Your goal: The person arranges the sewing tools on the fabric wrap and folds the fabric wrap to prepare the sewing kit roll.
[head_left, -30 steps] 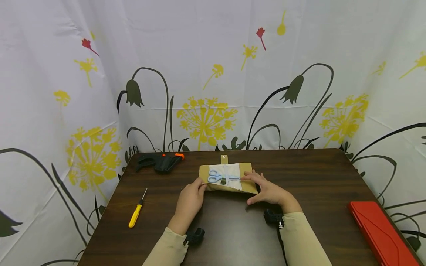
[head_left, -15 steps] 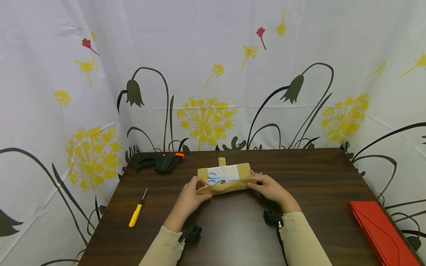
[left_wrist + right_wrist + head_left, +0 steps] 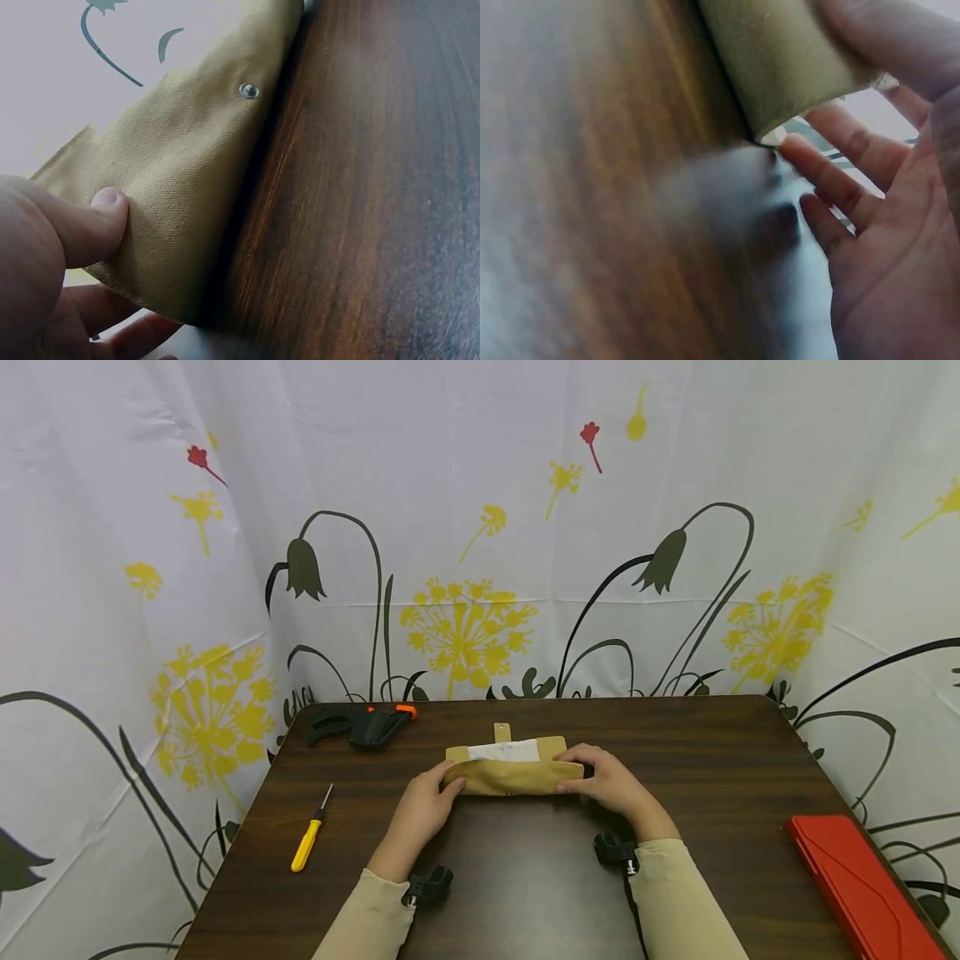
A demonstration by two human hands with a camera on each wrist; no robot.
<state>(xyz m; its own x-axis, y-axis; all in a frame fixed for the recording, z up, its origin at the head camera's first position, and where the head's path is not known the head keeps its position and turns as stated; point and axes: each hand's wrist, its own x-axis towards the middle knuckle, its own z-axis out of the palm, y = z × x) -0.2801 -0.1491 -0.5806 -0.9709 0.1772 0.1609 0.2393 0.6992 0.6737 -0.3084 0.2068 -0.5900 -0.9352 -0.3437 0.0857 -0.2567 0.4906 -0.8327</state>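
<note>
A tan fabric sewing-kit pouch lies on the table, its near part folded up over the inside. A strip of white lining and a closing tab show behind the fold; the scissors inside are hidden. My left hand pinches the pouch's left end, with the thumb on the outer cloth in the left wrist view. A metal snap sits on that cloth. At the other end, my right hand holds the pouch between thumb and fingers, the fingers reaching behind its edge.
A black clamp with orange tips lies at the back left of the table. Nearer, on the left, is a yellow-handled screwdriver. A red case lies along the right edge. A flower-print curtain hangs behind.
Both hands have lifted the pouch's near part and folded it away from me over the inside. The scissors and most of the white lining have become covered.
</note>
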